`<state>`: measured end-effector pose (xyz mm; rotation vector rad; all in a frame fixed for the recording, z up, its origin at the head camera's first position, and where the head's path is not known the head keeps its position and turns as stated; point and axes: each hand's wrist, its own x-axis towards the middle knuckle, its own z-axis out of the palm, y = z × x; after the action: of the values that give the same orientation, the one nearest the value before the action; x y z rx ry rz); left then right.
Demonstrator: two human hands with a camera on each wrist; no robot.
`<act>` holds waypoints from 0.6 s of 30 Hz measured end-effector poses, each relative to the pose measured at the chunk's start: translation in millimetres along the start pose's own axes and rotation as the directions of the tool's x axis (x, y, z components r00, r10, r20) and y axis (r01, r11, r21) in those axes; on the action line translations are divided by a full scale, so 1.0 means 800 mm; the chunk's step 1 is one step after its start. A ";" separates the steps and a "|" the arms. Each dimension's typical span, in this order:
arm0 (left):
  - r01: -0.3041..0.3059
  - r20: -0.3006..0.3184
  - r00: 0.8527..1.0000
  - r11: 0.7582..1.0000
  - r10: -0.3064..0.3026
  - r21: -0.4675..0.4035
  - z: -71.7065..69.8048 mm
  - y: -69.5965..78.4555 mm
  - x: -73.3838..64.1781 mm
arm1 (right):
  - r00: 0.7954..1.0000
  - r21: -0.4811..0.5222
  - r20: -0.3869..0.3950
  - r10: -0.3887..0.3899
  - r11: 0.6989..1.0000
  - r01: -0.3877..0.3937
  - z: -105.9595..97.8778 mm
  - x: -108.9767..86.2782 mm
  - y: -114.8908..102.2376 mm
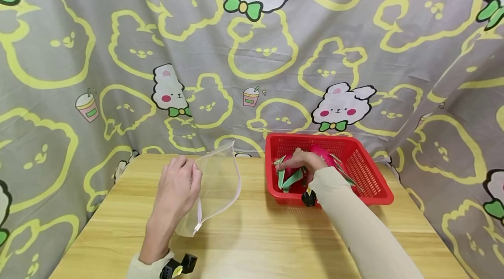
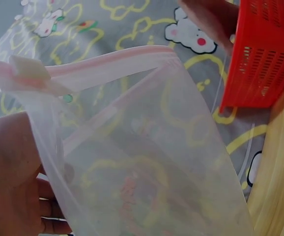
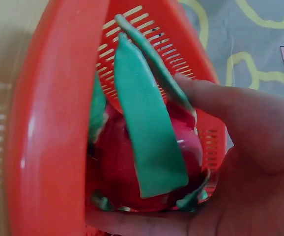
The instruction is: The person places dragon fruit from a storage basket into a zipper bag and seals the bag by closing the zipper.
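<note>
One left hand (image 1: 179, 185), head view, fingers curled, gripping the side of one clear zip-topped plastic bag (image 1: 220, 183); one right hand (image 1: 305, 161) inside one red slotted plastic basket (image 1: 366, 172). Left wrist view: bag mouth parted; best held wide. Right wrist view: digits spread around one glossy crimson round fruit (image 3: 116, 157) with flat green flaps (image 3: 149, 128), in the basket; cupping the body, not the flaps, should hold surer.
</note>
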<state>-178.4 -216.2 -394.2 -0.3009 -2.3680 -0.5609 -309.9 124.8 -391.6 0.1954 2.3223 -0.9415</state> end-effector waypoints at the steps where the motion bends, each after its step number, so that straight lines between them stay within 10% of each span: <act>1: -0.001 0.001 1.000 1.000 0.001 0.000 0.000 0.000 0.000 | 1.000 0.028 0.001 0.009 1.000 -0.009 0.001 0.000 0.001; 18: 0.023 0.019 1.000 1.000 -0.023 -0.002 -0.005 -0.002 -0.005 | 0.998 0.147 -0.003 -0.064 0.987 0.064 -0.003 0.006 0.029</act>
<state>-173.4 -219.5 -394.2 -0.2817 -2.3921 -0.5733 -306.6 143.0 -406.8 0.1811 2.2707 -1.1454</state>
